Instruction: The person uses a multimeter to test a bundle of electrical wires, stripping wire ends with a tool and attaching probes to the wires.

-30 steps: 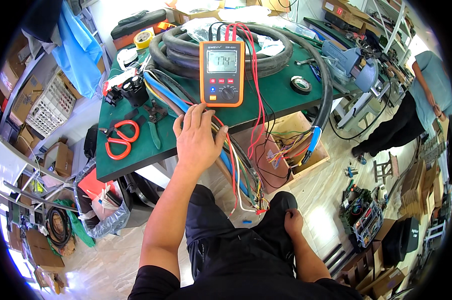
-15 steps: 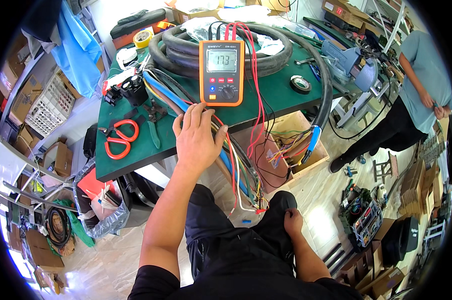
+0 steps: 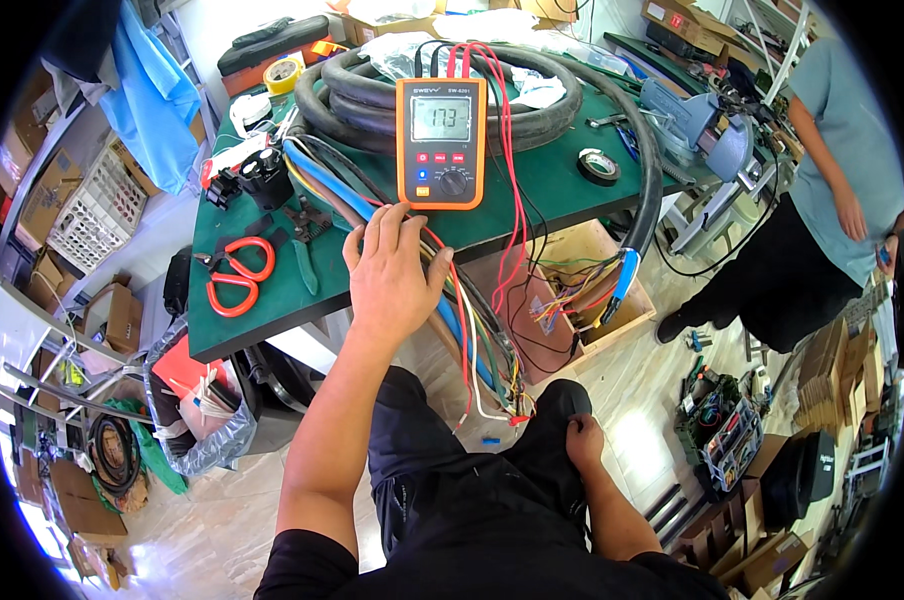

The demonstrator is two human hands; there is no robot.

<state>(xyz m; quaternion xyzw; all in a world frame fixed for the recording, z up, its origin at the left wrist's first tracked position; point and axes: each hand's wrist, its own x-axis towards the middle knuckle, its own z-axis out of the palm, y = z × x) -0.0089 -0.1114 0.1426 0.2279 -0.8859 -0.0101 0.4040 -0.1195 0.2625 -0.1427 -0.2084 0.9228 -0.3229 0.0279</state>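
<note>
My left hand lies over a bundle of coloured wires at the green table's front edge, fingers stretched out and slightly apart. Just beyond its fingertips, an orange multimeter with a lit display rests tilted toward me. Red test leads and black ones run from its top and hang over the edge. My right hand rests against my right knee with its fingers curled in, and nothing shows in it. Loose wire ends, one with a red clip, dangle between my knees.
On the green table lie red-handled scissors, green-handled pliers, black tape and a thick coiled black cable. A wooden box stands below. A lined bin is at left; another person stands at right.
The other person at the right has shifted, lowering one arm. My hands, the wires and the multimeter stay almost the same, with a slight shift of the whole view.
</note>
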